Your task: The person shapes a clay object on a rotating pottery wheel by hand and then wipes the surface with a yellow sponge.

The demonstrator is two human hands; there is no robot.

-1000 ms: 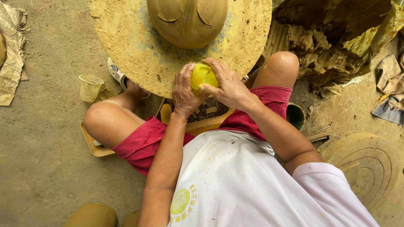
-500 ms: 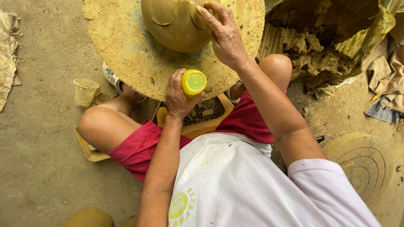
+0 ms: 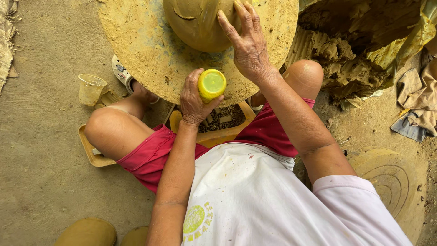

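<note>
Head view, left hand (image 3: 195, 98) clasping small round yellow-green plastic container (image 3: 211, 84), right hand (image 3: 248, 43) open, fingers spread flat on rounded tan clay pot (image 3: 198, 23), round clay-crusted turning disc (image 3: 150, 59) beneath.

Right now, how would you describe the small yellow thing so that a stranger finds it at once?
Start at the big round clay-coated wheel. At its near edge, the left hand grips a small yellow object. Its bright glossy yellow stands out against all the dull brown clay.
</note>
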